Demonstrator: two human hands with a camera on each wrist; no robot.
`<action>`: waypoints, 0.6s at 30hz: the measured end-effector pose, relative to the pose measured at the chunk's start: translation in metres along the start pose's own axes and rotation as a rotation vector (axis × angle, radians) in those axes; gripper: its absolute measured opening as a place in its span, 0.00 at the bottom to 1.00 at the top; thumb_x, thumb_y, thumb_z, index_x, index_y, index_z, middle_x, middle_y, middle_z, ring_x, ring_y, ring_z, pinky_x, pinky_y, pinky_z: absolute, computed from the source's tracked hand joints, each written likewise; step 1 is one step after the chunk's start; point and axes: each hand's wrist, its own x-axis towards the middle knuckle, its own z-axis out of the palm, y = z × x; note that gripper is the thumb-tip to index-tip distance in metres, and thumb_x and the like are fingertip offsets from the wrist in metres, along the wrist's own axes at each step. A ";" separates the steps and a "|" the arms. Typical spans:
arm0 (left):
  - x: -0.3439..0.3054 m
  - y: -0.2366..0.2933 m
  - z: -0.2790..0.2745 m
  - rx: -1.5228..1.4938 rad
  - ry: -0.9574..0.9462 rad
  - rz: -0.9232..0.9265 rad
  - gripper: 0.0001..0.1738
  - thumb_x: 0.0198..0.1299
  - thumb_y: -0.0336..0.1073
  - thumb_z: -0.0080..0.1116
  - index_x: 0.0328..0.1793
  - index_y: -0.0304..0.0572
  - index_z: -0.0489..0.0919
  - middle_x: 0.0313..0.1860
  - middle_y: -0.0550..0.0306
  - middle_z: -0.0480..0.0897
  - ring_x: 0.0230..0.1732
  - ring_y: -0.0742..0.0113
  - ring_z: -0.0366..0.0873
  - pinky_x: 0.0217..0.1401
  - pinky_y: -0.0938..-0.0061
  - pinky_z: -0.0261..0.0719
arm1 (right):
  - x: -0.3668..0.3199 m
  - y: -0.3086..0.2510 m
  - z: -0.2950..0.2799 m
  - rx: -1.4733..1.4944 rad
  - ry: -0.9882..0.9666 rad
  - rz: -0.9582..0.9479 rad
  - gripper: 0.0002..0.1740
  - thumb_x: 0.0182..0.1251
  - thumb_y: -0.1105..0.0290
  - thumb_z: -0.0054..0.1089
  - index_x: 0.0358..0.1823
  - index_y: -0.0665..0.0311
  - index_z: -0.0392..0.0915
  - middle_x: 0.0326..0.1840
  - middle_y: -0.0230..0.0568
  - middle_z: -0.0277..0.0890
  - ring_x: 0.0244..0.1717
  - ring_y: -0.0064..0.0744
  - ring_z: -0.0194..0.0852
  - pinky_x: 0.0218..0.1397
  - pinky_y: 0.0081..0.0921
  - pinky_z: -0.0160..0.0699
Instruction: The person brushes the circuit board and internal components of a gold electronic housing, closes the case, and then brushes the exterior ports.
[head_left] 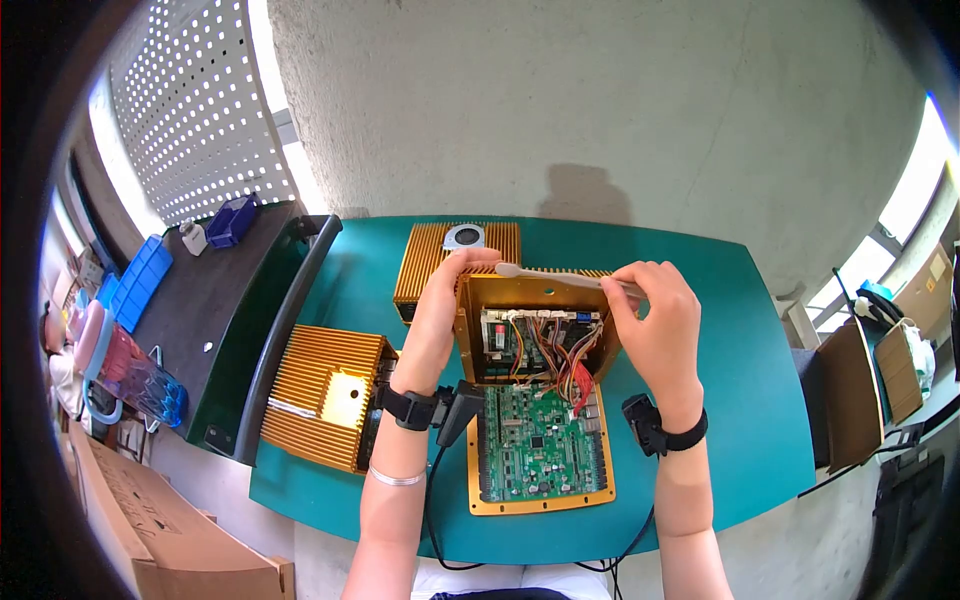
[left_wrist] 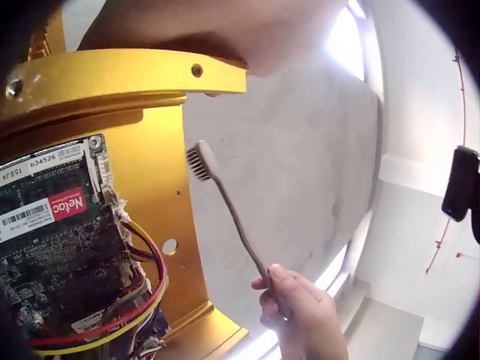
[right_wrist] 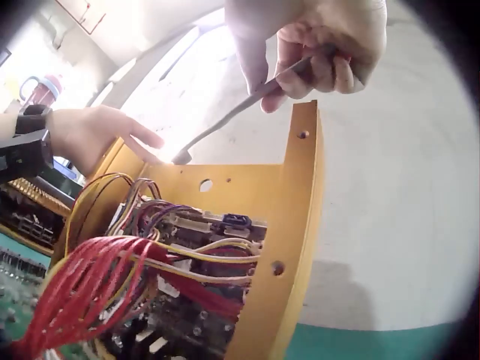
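Observation:
My right hand [head_left: 660, 310] grips the handle of a toothbrush [left_wrist: 236, 221] and holds it above the top edge of an upright gold case [head_left: 535, 290]. The bristled head points left, close to my left hand [head_left: 435, 320]. That hand rests against the left side of the case, its fingers extended over the top edge. Inside the case are a dark board with a memory module [left_wrist: 41, 206] and bundles of coloured wires [right_wrist: 112, 277]. These wires run down to a green circuit board [head_left: 540, 445] on a gold plate lying flat in front.
A gold finned case with a fan [head_left: 464, 236] stands behind on the left. Another finned case [head_left: 325, 395] lies at the left of the green table [head_left: 720, 400]. A dark cart [head_left: 235, 320] adjoins the table's left side, and a concrete wall [head_left: 650, 120] rises behind.

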 end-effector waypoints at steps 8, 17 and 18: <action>0.002 -0.005 0.001 0.366 -0.018 0.188 0.18 0.71 0.37 0.36 0.52 0.35 0.77 0.53 0.55 0.79 0.59 0.66 0.72 0.67 0.73 0.62 | -0.001 0.002 -0.005 0.009 -0.066 0.130 0.08 0.59 0.68 0.67 0.28 0.61 0.78 0.21 0.38 0.73 0.23 0.34 0.73 0.27 0.30 0.71; 0.002 -0.006 -0.004 0.507 -0.061 0.184 0.17 0.71 0.33 0.37 0.56 0.38 0.77 0.53 0.57 0.79 0.59 0.68 0.71 0.66 0.76 0.62 | 0.005 0.005 -0.015 -0.007 -0.104 0.297 0.10 0.61 0.62 0.66 0.32 0.61 0.80 0.23 0.41 0.77 0.22 0.36 0.73 0.27 0.30 0.70; 0.000 -0.006 -0.003 0.495 -0.035 0.176 0.17 0.72 0.34 0.38 0.57 0.37 0.76 0.52 0.57 0.79 0.58 0.68 0.71 0.65 0.76 0.63 | 0.004 0.006 -0.012 0.047 -0.127 0.333 0.11 0.61 0.62 0.67 0.35 0.61 0.81 0.24 0.41 0.78 0.23 0.35 0.73 0.27 0.29 0.69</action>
